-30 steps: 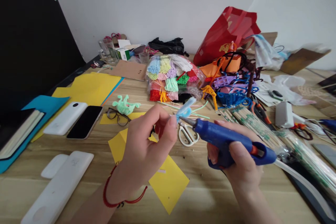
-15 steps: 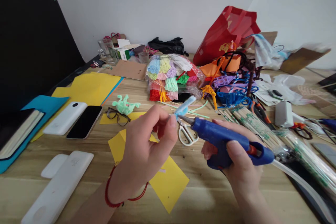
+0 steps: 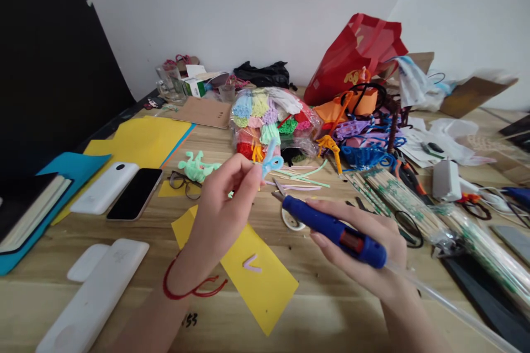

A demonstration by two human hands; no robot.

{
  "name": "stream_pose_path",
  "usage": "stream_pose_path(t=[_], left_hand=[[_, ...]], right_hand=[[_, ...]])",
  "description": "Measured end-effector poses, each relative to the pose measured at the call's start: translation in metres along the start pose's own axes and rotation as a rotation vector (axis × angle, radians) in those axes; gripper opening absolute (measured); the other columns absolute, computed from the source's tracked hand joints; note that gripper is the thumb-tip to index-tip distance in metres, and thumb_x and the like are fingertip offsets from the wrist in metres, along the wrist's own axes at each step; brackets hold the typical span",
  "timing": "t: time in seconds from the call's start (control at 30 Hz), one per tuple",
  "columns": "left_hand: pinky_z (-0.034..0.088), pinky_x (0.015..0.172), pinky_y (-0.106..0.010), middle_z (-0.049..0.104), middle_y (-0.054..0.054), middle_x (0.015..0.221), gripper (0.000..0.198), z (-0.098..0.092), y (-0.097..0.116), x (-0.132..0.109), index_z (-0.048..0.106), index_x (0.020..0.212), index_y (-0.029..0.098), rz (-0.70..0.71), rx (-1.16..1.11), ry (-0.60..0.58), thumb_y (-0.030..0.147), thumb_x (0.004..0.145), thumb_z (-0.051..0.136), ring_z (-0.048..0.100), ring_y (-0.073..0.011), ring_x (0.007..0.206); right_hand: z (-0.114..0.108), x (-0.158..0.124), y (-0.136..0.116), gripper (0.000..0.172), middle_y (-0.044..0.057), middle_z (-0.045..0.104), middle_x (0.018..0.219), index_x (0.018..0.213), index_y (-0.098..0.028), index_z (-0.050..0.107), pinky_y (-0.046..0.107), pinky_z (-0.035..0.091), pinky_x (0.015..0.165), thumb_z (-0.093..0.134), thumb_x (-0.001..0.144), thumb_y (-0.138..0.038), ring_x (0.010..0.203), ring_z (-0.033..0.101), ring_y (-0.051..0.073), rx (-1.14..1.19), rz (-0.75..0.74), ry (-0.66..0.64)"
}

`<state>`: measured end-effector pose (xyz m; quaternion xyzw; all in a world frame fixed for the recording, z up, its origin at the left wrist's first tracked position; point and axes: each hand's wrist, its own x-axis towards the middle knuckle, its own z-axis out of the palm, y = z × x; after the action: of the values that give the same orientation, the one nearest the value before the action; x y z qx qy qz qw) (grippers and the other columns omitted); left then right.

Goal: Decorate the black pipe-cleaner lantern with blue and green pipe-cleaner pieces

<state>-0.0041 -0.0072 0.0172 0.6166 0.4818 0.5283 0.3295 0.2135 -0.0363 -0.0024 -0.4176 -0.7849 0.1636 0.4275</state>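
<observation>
Between the thumb and fingers of my left hand is a light blue pipe cleaner, bent into a small loop with one end standing up. My right hand is wrapped round a blue hot glue gun, whose metal nozzle points left, just below and apart from the pipe cleaner. A clear glue stick trails from the gun's back end. White-handled scissors lie partly hidden beneath the gun. Under my left hand a yellow paper sheet carries a small lilac V-shaped piece.
A bag of coloured pipe cleaners sits at the back, with loose strips before it. Glasses, a mint-green pipe-cleaner figure and a phone lie left. Packs of sticks and pliers lie right.
The glue gun's nozzle has drawn down and away from the pipe cleaner, and the gun has turned in my right hand. My left hand has shifted slightly left, showing the blue loop.
</observation>
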Motion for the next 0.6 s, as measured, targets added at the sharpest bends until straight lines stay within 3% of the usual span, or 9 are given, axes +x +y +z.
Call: stream_pose_path(t=[0.1, 0.2, 0.27, 0.37, 0.47, 0.6], left_hand=[[0.032, 0.052, -0.026, 0.038, 0.006, 0.056, 0.03, -0.006, -0.004, 0.007, 0.048, 0.069, 0.021, -0.113, -0.104, -0.08, 0.031, 0.098, 0.052, 0.037, -0.0098, 0.052], [0.03, 0.051, -0.026, 0.041, 0.006, 0.059, 0.031, -0.008, -0.005, 0.011, 0.048, 0.069, 0.02, -0.118, -0.077, -0.123, 0.032, 0.098, 0.051, 0.038, -0.0098, 0.053], [0.03, 0.051, -0.026, 0.041, 0.005, 0.059, 0.03, -0.008, -0.005, 0.011, 0.048, 0.07, 0.02, -0.11, -0.058, -0.136, 0.032, 0.098, 0.05, 0.037, -0.0101, 0.054], [0.029, 0.051, -0.026, 0.039, 0.006, 0.06, 0.03, -0.007, -0.004, 0.008, 0.047, 0.072, 0.021, -0.106, -0.057, -0.165, 0.034, 0.098, 0.05, 0.036, -0.0105, 0.054], [0.028, 0.051, -0.026, 0.04, 0.005, 0.061, 0.029, -0.006, -0.003, 0.006, 0.048, 0.072, 0.02, -0.092, -0.054, -0.183, 0.034, 0.098, 0.05, 0.036, -0.01, 0.055], [0.028, 0.05, -0.025, 0.039, 0.005, 0.061, 0.027, -0.007, -0.002, 0.005, 0.051, 0.075, 0.02, -0.079, -0.051, -0.175, 0.033, 0.098, 0.05, 0.036, -0.0096, 0.055]], right_hand=[[-0.004, -0.014, 0.033, 0.044, 0.007, 0.077, 0.112, 0.133, -0.027, 0.056, 0.028, 0.063, 0.073, 0.067, 0.091, -0.032, 0.086, 0.076, 0.02, -0.134, 0.05, -0.208], [-0.006, -0.045, 0.087, 0.06, 0.013, 0.068, 0.122, 0.152, -0.024, 0.035, 0.04, 0.06, 0.09, 0.052, 0.095, -0.019, 0.108, 0.07, 0.026, -0.349, 0.073, -0.417], [-0.007, -0.068, 0.124, 0.064, 0.014, 0.065, 0.113, 0.152, -0.021, 0.037, 0.047, 0.058, 0.094, 0.045, 0.09, -0.007, 0.105, 0.067, 0.028, -0.518, 0.061, -0.418], [-0.013, -0.091, 0.162, 0.066, 0.018, 0.062, 0.115, 0.146, -0.017, 0.046, 0.057, 0.054, 0.097, 0.044, 0.082, 0.0, 0.109, 0.062, 0.033, -0.559, 0.105, -0.403], [-0.02, -0.09, 0.173, 0.065, 0.021, 0.059, 0.118, 0.14, -0.012, 0.053, 0.062, 0.052, 0.097, 0.044, 0.077, 0.002, 0.112, 0.059, 0.037, -0.54, 0.13, -0.391], [-0.007, -0.075, 0.144, 0.06, 0.024, 0.052, 0.131, 0.133, -0.013, 0.058, 0.073, 0.039, 0.105, 0.045, 0.077, 0.002, 0.126, 0.051, 0.042, -0.46, 0.144, -0.346]])
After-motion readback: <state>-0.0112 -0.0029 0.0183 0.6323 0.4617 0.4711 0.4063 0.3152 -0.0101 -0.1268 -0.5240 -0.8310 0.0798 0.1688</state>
